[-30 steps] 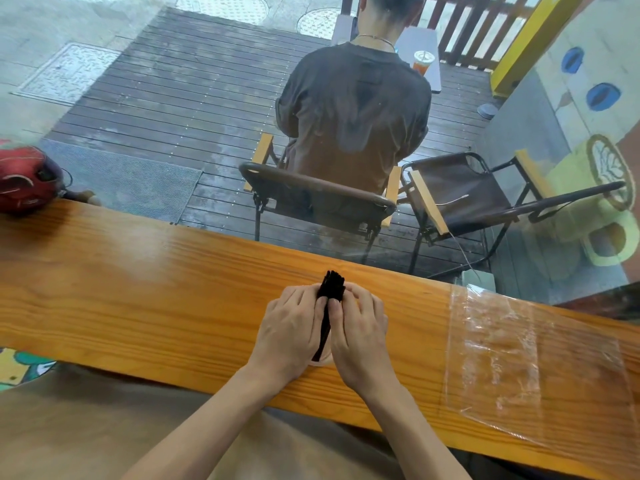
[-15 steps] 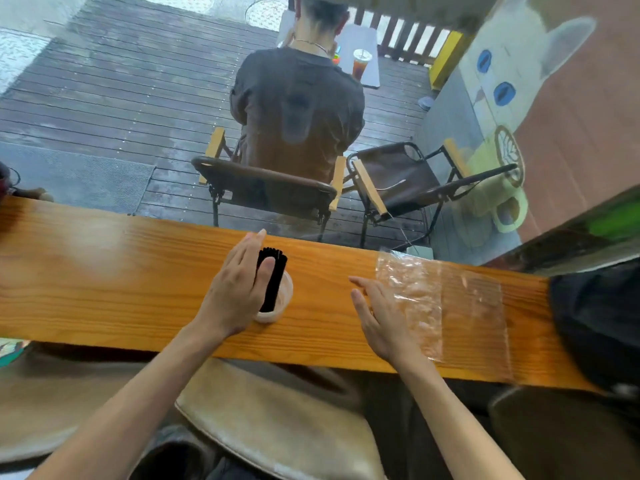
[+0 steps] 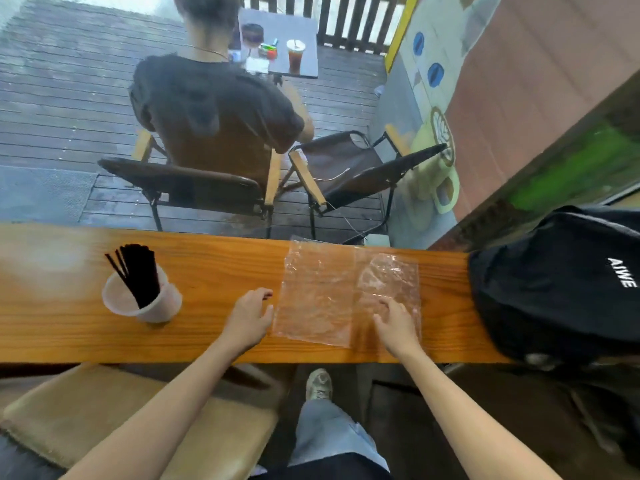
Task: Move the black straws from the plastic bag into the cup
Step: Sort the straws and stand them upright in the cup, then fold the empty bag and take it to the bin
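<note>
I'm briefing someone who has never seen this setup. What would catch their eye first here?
Probably the bundle of black straws standing in the translucent cup at the left of the wooden counter. Next, the empty, crinkled clear plastic bag lying flat mid-counter, with the left hand open at its left edge and the right hand resting on its right part. A black backpack fills the counter's right end.

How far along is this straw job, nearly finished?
Nearly finished, it seems. The bundle of black straws stands in the translucent plastic cup. The clear plastic bag lies flat and looks empty. The left hand is at its edge, the right hand on it. Nothing obvious remains.
</note>
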